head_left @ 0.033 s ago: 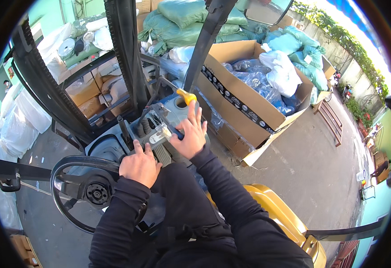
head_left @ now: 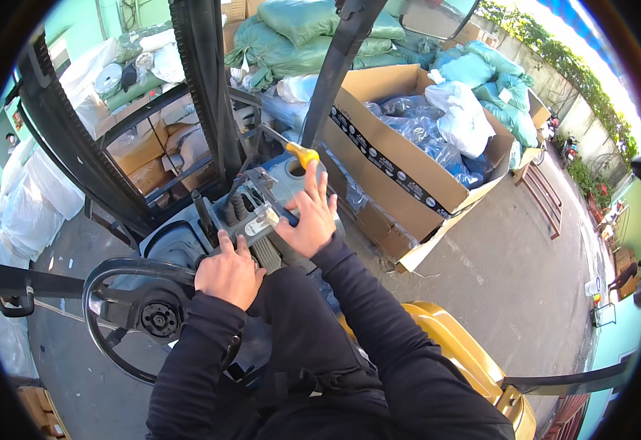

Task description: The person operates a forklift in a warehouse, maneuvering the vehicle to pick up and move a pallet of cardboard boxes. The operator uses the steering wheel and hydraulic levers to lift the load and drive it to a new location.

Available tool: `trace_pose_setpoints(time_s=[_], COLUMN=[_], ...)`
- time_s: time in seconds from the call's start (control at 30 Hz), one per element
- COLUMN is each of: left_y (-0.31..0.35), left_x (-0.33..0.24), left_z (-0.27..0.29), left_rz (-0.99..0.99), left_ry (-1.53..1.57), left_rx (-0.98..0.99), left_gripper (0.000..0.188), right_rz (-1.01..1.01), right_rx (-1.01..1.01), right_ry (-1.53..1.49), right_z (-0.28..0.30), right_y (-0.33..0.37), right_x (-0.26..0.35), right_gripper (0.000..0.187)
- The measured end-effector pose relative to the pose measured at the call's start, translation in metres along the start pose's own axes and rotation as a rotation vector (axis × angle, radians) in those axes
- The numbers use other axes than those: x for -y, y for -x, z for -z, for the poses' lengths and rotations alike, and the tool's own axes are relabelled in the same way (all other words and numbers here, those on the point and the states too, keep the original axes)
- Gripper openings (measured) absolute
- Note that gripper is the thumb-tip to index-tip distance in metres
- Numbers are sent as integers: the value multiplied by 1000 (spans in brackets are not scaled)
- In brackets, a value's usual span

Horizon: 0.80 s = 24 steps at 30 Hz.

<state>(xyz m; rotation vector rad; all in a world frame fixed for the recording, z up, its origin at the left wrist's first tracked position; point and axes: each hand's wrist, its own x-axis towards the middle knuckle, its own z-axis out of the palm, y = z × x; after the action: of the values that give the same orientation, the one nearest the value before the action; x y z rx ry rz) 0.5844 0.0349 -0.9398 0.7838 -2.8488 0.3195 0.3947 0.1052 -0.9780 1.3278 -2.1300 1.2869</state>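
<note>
While the left hand (head_left: 226, 273) clasps the black steering wheel (head_left: 126, 273), the right hand (head_left: 307, 218) lies open on grey levers (head_left: 265, 214).

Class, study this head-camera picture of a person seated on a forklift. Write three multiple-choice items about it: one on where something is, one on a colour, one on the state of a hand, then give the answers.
1. Where is the steering wheel?
A. on the person's left, below the left hand
B. inside the cardboard box
C. on the ground at the far right

2. What colour is the knob on the lever just beyond the right hand?
A. blue
B. yellow
C. white

3. How is the right hand held?
A. closed in a fist around the steering wheel
B. flat, fingers spread, on the control levers
C. hanging off the seat

Answers:
1 A, the wheel sits at lower left, under the left hand.
2 B, the knob is plainly yellow.
3 B, its fingers are spread open over the levers, gripping nothing.
</note>
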Motion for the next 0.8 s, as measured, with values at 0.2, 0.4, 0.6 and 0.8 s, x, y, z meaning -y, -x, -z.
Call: trace_pose_setpoints(time_s=[0.2,0.4,0.6,0.8], left_y=[6,7,3,2], left_x=[-5,-11,-9,-7], left_z=[0,4,4,4], left_rz=[2,39,53,63], left_ry=[-55,-127,-151,-155], left_rx=[-28,45,52,29], left_gripper=[77,82,77,73], right_rz=[14,-27,-8,-17], right_rx=[38,0,60,86], right_ry=[-121,-257,-313,-307], right_z=[-8,-16,-7,-6], right_y=[-46,-49,-49,-50], right_x=[13,15,11,12], right_gripper=[28,25,31,31])
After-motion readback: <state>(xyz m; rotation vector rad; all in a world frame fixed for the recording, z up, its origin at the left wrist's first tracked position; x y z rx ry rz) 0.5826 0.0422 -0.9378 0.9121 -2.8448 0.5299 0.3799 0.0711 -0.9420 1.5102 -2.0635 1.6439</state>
